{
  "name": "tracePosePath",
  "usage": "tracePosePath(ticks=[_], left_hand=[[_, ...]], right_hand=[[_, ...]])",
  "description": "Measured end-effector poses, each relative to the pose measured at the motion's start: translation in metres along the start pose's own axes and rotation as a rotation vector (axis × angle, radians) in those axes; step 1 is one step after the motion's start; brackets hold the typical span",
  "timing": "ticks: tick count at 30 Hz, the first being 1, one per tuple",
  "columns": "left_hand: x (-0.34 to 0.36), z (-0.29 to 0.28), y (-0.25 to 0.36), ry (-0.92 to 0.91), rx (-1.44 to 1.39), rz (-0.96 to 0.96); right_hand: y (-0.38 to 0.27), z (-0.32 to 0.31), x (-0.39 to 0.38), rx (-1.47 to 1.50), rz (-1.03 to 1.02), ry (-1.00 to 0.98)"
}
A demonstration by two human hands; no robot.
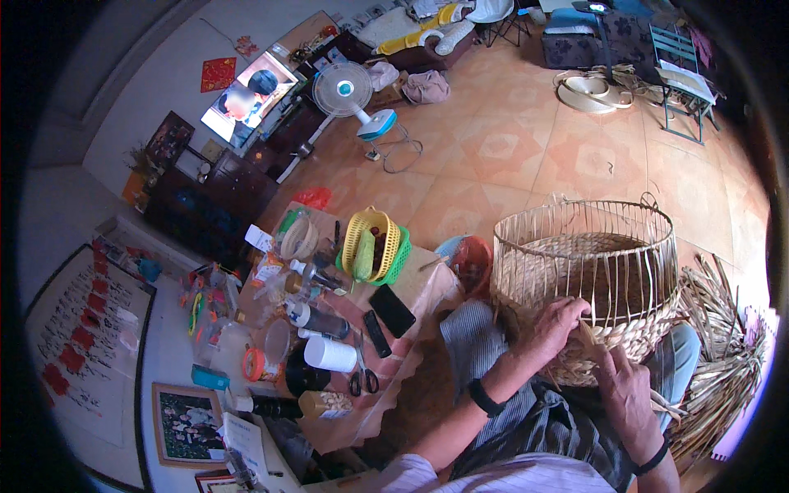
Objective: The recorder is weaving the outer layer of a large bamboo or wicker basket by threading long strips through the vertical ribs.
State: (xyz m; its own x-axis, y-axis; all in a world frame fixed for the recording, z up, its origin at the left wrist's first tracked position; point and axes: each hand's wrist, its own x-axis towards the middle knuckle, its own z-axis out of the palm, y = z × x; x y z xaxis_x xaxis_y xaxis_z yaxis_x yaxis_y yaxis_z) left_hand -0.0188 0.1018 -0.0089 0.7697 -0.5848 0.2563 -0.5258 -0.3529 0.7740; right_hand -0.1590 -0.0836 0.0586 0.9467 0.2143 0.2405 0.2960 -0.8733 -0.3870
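A round woven basket (pixel 645 333) rests on my lap, its lower wall thickly braided. Bare upright stakes rise above the braid to a wire hoop at the top. At the near side of its wall, my left hand (pixel 559 323) is closed with the fingertips pinched on a pale dried-leaf strand (pixel 588 335). Just below and to the right, my right hand (pixel 622 386) is also closed on the strand, with its fingers against the braid. Part of the strand is hidden by my fingers.
A bundle of dried leaves (pixel 719 361) lies at my right. On my left a low table (pixel 386 398) carries scissors (pixel 363 381), a phone (pixel 392 311), bottles and a yellow basket (pixel 367 246). A red basin (pixel 472 263) stands beside it. Farther off is a fan (pixel 343 90).
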Motion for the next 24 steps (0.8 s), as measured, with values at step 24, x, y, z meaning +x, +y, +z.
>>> tracePosePath(ticks=[24], left_hand=[[0.049,-0.049,0.016,-0.444,-0.023,-0.160]], right_hand=[[0.020,0.043,0.002,0.134,0.225,0.044]])
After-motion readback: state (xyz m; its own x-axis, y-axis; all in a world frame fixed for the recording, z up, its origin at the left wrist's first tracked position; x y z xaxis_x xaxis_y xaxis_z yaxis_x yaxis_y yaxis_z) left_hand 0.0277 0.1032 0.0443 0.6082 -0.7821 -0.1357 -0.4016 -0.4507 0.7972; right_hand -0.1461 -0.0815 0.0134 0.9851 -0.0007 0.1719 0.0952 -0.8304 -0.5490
